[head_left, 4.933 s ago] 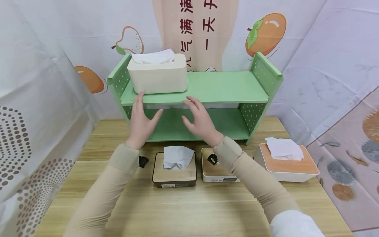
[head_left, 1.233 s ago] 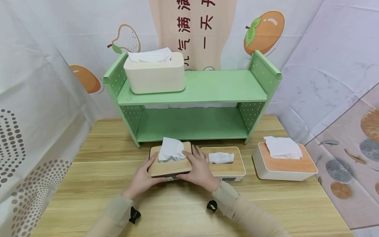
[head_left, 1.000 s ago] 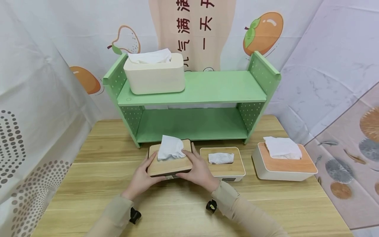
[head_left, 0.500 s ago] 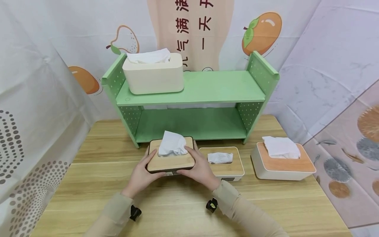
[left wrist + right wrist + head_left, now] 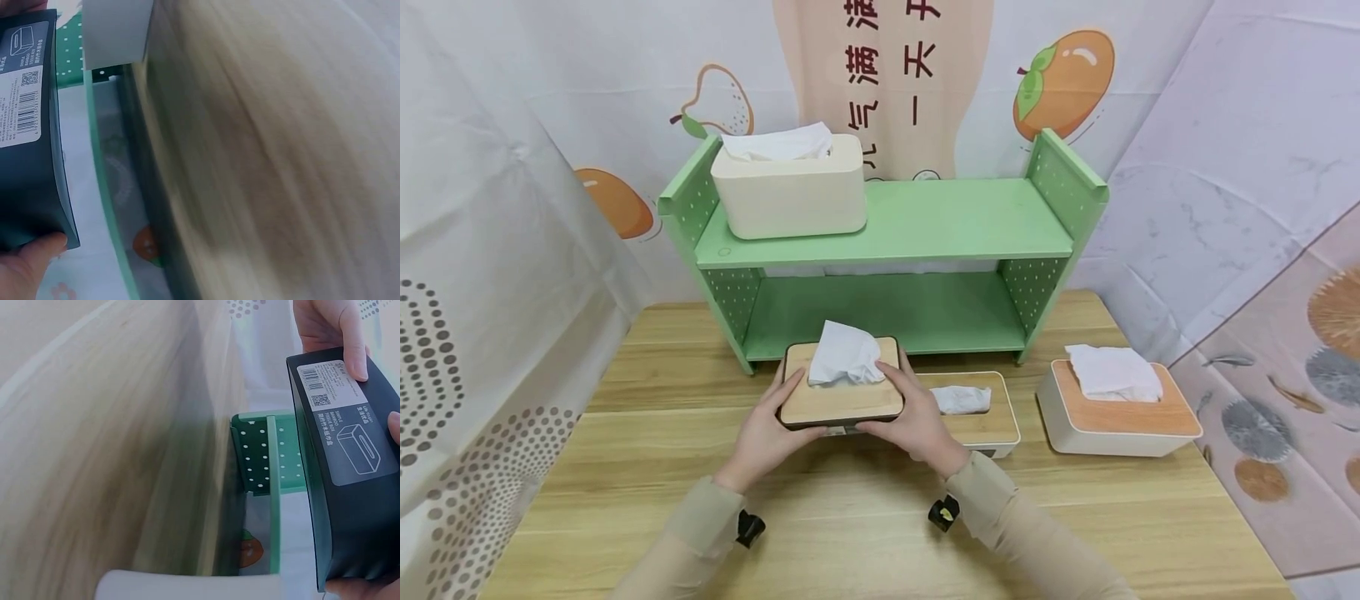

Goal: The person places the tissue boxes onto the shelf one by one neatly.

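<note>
1. The black box [image 5: 842,402] was held up off the table [image 5: 842,533], in front of the shelf [image 5: 970,218], pale lid upward, with a tissue [image 5: 846,354] standing out of its slot.
2. The left hand [image 5: 766,433] had hold of its left end, the grip parted only as far as the box made it, thumb on the front face.
3. The right hand [image 5: 921,421] had hold of the right end in the same way, its thumb also on the front.
4. The wrist views showed a printed label [image 5: 344,406] on that front face.
5. The small box [image 5: 973,429] stood on the table just right of the black box, partly hidden by the right hand.
6. The white box [image 5: 1131,417] stood farther right on the table, well apart.
7. The cream box [image 5: 797,200] sat on the left of the shelf's upper board.
</note>
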Tool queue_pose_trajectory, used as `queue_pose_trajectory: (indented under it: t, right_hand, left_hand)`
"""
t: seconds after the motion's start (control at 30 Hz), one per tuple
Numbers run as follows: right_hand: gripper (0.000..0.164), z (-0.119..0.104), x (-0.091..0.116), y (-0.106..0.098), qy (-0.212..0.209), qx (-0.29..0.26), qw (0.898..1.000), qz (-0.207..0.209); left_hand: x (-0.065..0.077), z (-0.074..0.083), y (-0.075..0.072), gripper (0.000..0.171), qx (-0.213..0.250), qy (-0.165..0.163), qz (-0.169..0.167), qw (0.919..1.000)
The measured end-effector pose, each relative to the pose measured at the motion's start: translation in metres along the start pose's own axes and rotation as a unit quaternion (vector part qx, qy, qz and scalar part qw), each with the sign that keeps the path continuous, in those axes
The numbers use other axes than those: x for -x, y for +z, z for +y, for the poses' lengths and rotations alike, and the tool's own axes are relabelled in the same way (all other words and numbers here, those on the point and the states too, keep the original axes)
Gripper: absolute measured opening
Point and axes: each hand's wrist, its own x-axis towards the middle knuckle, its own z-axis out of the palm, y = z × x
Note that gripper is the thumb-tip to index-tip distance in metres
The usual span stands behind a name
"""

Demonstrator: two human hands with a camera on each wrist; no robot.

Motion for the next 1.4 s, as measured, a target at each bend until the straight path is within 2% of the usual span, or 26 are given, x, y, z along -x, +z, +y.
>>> queue_pose_trajectory:
  t: [0.3, 0.53, 0.7, 1.03, 1.23, 1.4]
  right_hand:
    - [0.085, -0.003, -0.007, -0.015, -0.034, 0.016, 0.999, 0.015]
    - [0.085, -0.007, -0.008, -0.026, -0.022, 0.002, 0.999, 0.024]
    - [0.087, -0.012, -0.009, -0.038, -0.021, 0.005, 0.999, 0.026]
    - [0.086, -0.027, -0.013, -0.068, -0.069, 0.030, 0.995, 0.061]
    - [0.088, -0.034, -0.015, -0.087, -0.101, 0.045, 0.989, 0.093]
    - [0.089, -0.039, -0.020, -0.102, -0.119, 0.055, 0.984, 0.118]
  left_hand:
    - [-0.008, 0.013, -0.001, 0.094, 0.001, 0.026, 0.010, 0.9996]
    - [-0.012, 0.028, 0.000, 0.093, -0.022, 0.041, 0.023, 0.9986]
    - [-0.014, 0.042, 0.000, 0.091, -0.021, 0.056, 0.029, 0.9978]
    - [-0.026, 0.069, -0.001, 0.090, -0.027, 0.074, 0.029, 0.9965]
    - [-0.034, 0.088, 0.000, 0.088, -0.027, 0.103, 0.033, 0.9937]
    - [-0.043, 0.104, -0.002, 0.083, -0.026, 0.148, 0.046, 0.9876]
